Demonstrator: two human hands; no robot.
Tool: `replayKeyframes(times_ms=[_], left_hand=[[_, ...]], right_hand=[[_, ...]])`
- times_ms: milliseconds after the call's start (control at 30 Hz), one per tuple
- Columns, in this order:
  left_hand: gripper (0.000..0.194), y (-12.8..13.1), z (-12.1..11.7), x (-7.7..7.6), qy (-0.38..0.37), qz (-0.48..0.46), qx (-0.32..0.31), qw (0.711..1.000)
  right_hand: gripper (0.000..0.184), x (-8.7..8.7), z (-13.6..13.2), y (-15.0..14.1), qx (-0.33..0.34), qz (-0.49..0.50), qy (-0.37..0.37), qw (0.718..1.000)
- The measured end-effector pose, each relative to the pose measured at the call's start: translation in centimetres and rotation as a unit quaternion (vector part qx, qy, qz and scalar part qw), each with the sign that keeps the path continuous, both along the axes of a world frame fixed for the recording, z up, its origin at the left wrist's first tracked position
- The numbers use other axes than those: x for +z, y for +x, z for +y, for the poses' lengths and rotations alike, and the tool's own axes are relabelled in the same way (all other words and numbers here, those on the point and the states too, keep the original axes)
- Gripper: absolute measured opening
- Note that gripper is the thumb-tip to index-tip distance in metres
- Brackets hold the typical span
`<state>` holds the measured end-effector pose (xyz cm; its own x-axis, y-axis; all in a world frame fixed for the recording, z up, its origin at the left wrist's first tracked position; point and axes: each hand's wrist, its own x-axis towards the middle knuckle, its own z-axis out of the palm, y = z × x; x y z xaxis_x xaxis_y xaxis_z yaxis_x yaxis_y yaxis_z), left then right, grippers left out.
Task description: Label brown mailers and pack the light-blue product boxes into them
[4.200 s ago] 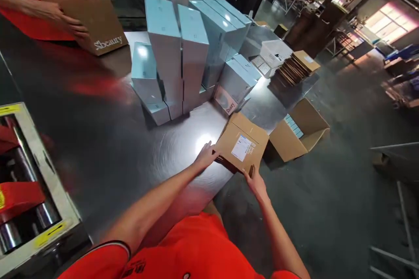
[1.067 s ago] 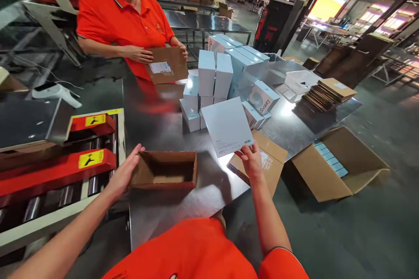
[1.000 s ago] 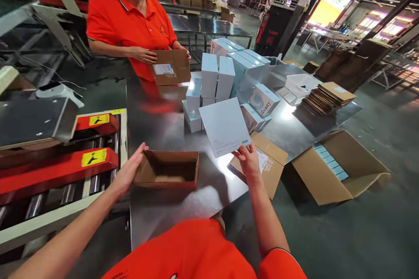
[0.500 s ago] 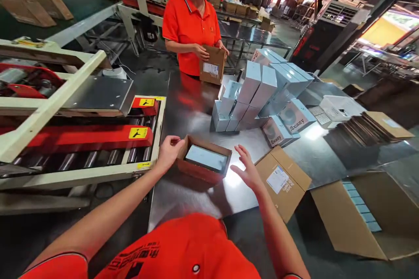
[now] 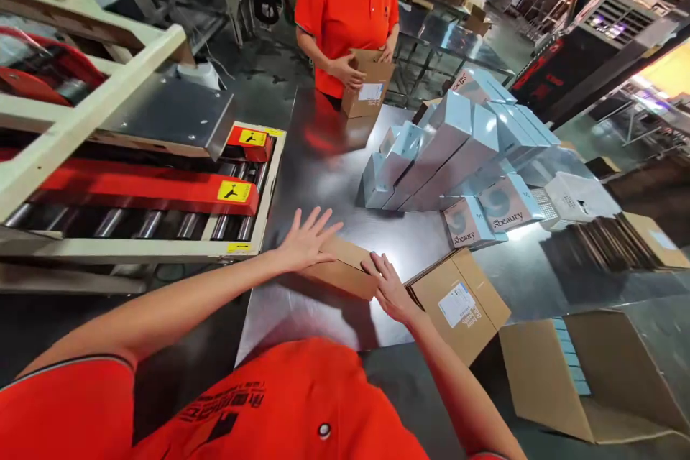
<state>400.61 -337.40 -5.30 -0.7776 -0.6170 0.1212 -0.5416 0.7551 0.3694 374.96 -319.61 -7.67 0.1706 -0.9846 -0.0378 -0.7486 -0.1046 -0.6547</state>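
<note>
A small brown cardboard box [image 5: 345, 269] lies on the metal table in front of me, its top flaps folded over so that its contents are hidden. My left hand [image 5: 308, 243] is open, fingers spread wide, with the palm side on the box's left end. At the other end, my right hand [image 5: 389, 287] has its fingers bent over the top edge and grips the box there. Just right of that hand rests a flat stack of folded cartons [image 5: 461, 302] with a white label on the uppermost one.
Pale blue product boxes [image 5: 431, 158] are piled beyond my hands. Across the table a co-worker [image 5: 348, 21] holds a labelled carton [image 5: 369, 86]. A roller conveyor [image 5: 188, 226] runs along the left. A large open carton [image 5: 544, 381] with pale blue boxes stands lower right; flattened cardboard [image 5: 609, 241] lies behind it.
The box's flaps have come down over the pale blue box inside. Both hands have moved in onto its top. The co-worker's carton has gone from flat to opened out.
</note>
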Motion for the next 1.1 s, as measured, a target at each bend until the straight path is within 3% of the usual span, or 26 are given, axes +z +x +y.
replayKeyframes(times_ms=[100, 167, 233, 300, 400, 467, 533, 633, 700, 767, 867, 967, 1033, 1067, 1100], left_hand=[[0.078, -0.5, -1.4, -1.6, 0.065, -0.019, -0.002, 0.998], [0.083, -0.4, -1.7, -2.4, 0.095, 0.001, -0.001, 0.995], [0.085, 0.1, -2.4, -3.0, 0.143, 0.060, 0.014, 0.988], [0.075, 1.1, -3.7, -4.0, 0.190, 0.175, 0.092, 0.962], [0.053, 3.6, -5.4, -6.7, 0.198, 0.329, 0.325, 0.864], [0.045, 5.5, -5.2, -9.3, 0.200, 0.331, 0.402, 0.830], [0.037, 6.9, -4.0, -12.1, 0.217, 0.281, 0.357, 0.864], [0.028, 7.5, -2.1, -15.2, 0.146, 0.207, 0.281, 0.926], [0.027, 7.3, -1.5, -16.0, 0.097, 0.165, 0.257, 0.947], [0.028, 7.1, -1.5, -16.2, 0.074, 0.144, 0.245, 0.956], [0.032, 7.4, -1.3, -16.2, 0.061, 0.156, 0.241, 0.956], [0.032, 7.7, -1.8, -16.8, 0.049, 0.155, 0.239, 0.957], [0.033, 6.5, -2.7, -17.2, 0.042, 0.140, 0.235, 0.961], [0.034, 5.0, -3.0, -17.2, 0.051, 0.138, 0.217, 0.965], [0.035, 2.9, -2.9, -17.0, 0.070, 0.141, 0.181, 0.971]], right_hand=[[0.064, 1.3, 1.8, 0.8, -0.042, -0.031, 0.081, 0.995], [0.081, 1.5, 2.0, 2.7, -0.101, -0.038, 0.121, 0.987], [0.093, 0.9, 1.0, 5.0, -0.157, -0.014, 0.127, 0.979], [0.094, 0.0, -1.5, 6.4, -0.189, 0.012, 0.105, 0.976], [0.091, -0.9, -8.9, 6.3, -0.207, 0.001, 0.070, 0.976], [0.095, -0.7, -15.7, 5.7, -0.204, -0.032, 0.040, 0.978], [0.099, 0.0, -23.2, 6.2, -0.179, -0.056, 0.026, 0.982], [0.099, 0.9, -32.9, 10.0, -0.093, -0.070, 0.037, 0.992], [0.098, 1.0, -37.1, 14.2, -0.036, -0.089, 0.035, 0.995], [0.100, 0.6, -38.7, 18.2, 0.001, -0.134, 0.035, 0.990], [0.107, -0.6, -36.6, 20.7, 0.046, -0.246, 0.049, 0.967], [0.088, -2.0, -30.3, 16.4, 0.034, -0.304, 0.040, 0.951], [0.071, -2.6, -23.4, 10.2, -0.058, -0.270, 0.020, 0.961], [0.068, -2.6, -19.1, 6.6, -0.139, -0.230, 0.016, 0.963], [0.064, -2.5, -14.2, 2.9, -0.268, -0.185, 0.011, 0.945]])
